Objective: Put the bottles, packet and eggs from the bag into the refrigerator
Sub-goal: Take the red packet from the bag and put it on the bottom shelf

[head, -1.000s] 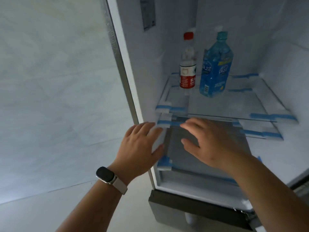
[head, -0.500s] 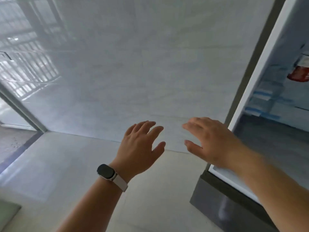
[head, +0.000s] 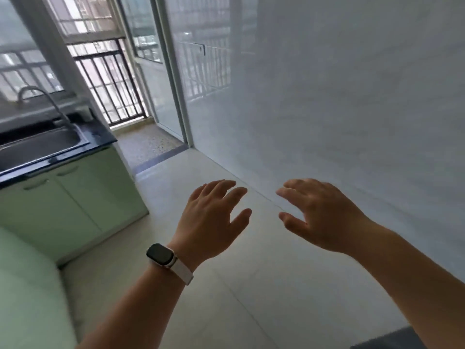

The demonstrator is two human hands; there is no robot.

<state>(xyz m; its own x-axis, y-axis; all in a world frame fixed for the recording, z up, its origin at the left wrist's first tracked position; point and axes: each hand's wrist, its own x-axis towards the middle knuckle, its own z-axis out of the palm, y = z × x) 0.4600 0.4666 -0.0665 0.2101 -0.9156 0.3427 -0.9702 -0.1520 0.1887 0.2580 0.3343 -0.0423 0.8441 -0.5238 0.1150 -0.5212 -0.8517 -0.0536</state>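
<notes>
A home kitchen: stainless steel sink [head: 45,144] with curved metal tap [head: 32,88] set in a black table [head: 100,138] over pale green cabinet doors [head: 75,197], left of the left grip [head: 211,222].

Finding: no legible text, label, brand, number or sign anywhere in view. The smartwatch [head: 161,255], at about 7 o'clock, presents a dark screen with no readable figures.
</notes>
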